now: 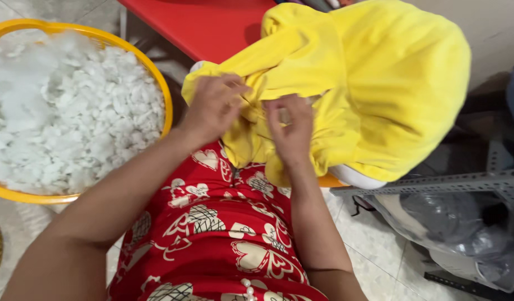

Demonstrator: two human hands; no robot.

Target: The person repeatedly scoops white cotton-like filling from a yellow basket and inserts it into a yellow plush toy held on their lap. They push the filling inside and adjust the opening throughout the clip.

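A yellow plush cover (379, 83), soft and partly filled, is being held over the lap, its upper part resting against the near edge of the red tabletop (212, 25); the left hand (212, 108) and the right hand (293, 131) are both being pressed into the gathered fabric at its lower end. The fingers of the left hand are being curled around a fold of the yellow cloth, pinching it; the fingers of the right hand are being closed on the cloth just beside it, with something pale showing between them, too small to be told. The step in hand is judged to be work at the opening of the cover, where the edges are being drawn together or parted; steady tension from both hands and a clear sight of the seam seem to be called for next.

A yellow basin (166, 106) heaped with white fibre filling (61, 111) is being kept on the floor at the left, near the left forearm; a grey perforated metal frame (463, 181) and a clear plastic bag (452, 220) are standing at the right. The bulk of the cover itself is hiding the tabletop's far side.
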